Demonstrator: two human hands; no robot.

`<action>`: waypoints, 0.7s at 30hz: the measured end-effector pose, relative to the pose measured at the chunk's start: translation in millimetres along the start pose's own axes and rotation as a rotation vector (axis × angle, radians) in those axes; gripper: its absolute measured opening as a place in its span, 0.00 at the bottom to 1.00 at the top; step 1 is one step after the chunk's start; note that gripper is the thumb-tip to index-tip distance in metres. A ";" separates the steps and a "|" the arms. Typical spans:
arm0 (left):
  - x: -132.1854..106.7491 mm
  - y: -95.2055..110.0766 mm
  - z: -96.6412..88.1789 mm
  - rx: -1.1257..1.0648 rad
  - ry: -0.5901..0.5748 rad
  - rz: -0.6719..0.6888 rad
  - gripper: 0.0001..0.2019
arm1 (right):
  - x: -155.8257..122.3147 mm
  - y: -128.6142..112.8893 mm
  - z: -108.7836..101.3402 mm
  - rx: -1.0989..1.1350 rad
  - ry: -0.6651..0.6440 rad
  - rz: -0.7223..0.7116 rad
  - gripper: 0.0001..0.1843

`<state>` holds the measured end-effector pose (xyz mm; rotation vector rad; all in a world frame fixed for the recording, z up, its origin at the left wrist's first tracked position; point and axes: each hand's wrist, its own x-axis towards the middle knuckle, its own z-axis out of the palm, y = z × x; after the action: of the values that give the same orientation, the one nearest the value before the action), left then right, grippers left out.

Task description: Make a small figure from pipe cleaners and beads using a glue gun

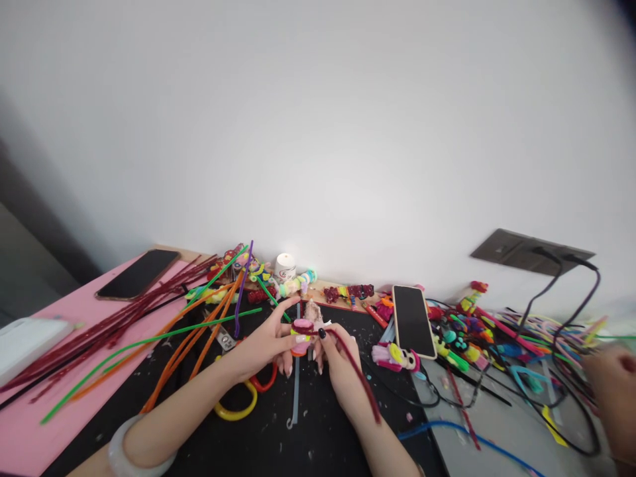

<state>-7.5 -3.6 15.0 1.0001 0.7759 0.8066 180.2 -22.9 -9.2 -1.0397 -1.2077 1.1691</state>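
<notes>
Pink piece [301, 324], one, banded with yellow: held up between my two hands over the black mat [268, 444]. Left hand [278, 339], one: extends from the lower left, forearm slanting upward and ringed by a white bracelet [142, 454]; thumb closed against the piece, index finger raised and stretched above it, lower fingers loosely curled beneath. Right hand [342, 364], one: extends from the lower right, wrist bent inward; dark-nailed thumb pressed to the fingers, gripping a dark red stem [358, 372] at the piece's right edge. Stem's long end arches over the back of that hand and hangs past the wrist. Pale strip [297, 394], one: below the piece, running toward me. Scissors [234, 417], yellow and red handles: on the mat beneath my left hand. Phone [414, 321], one: to the right, a pink doll [395, 356] just beside its lower left.
</notes>
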 end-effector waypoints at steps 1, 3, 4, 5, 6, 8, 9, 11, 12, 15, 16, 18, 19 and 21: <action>0.3 -0.3 -0.5 0.005 -0.003 0.000 0.59 | 0.2 -0.2 -0.9 -0.012 0.011 -0.005 0.27; 0.2 -0.4 -1.0 0.012 -0.008 0.000 0.59 | 0.4 -0.3 -2.5 -0.035 0.012 -0.007 0.28; -0.1 -0.1 -1.1 0.014 -0.009 -0.001 0.58 | 0.4 -0.1 -3.1 -0.041 0.010 -0.004 0.28; -0.5 0.2 -1.2 0.014 -0.012 -0.003 0.59 | 0.3 0.1 -3.5 -0.043 0.012 -0.003 0.29; -0.8 0.7 -1.3 0.014 -0.017 -0.005 0.59 | 0.1 0.3 -3.6 -0.044 0.018 -0.006 0.29; -1.1 1.3 -1.7 0.011 -0.032 -0.010 0.60 | -0.4 0.2 -3.4 -0.044 0.039 -0.021 0.29; -1.1 1.5 -2.0 0.012 -0.041 -0.011 0.60 | -0.7 -0.2 -3.1 -0.046 0.044 -0.028 0.29; -0.6 1.4 -2.7 0.017 -0.058 -0.015 0.59 | -1.5 -2.0 -2.4 -0.051 0.044 -0.039 0.29; -0.5 1.3 -3.1 0.018 -0.067 -0.016 0.59 | -1.9 -3.1 -2.1 -0.053 0.043 -0.042 0.28; -0.6 0.9 -4.1 0.006 -0.090 -0.012 0.59 | -2.7 -6.0 -1.6 -0.062 0.047 -0.042 0.27; -0.8 0.9 -4.4 0.002 -0.095 -0.009 0.59 | -2.8 -6.5 -1.7 -0.064 0.048 -0.042 0.27; -1.4 1.1 -4.9 -0.004 -0.104 -0.004 0.58 | -2.7 -6.7 -2.1 -0.064 0.047 -0.039 0.28; -1.6 1.2 -5.1 -0.006 -0.107 -0.001 0.57 | -2.6 -6.5 -2.3 -0.063 0.045 -0.036 0.28; -1.8 1.5 -5.3 -0.013 -0.110 0.002 0.57 | -2.5 -6.2 -2.7 -0.063 0.039 -0.033 0.29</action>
<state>-13.3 -2.6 14.9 1.0253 0.6746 0.7507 183.5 -26.0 -3.7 -1.0808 -1.2328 1.0869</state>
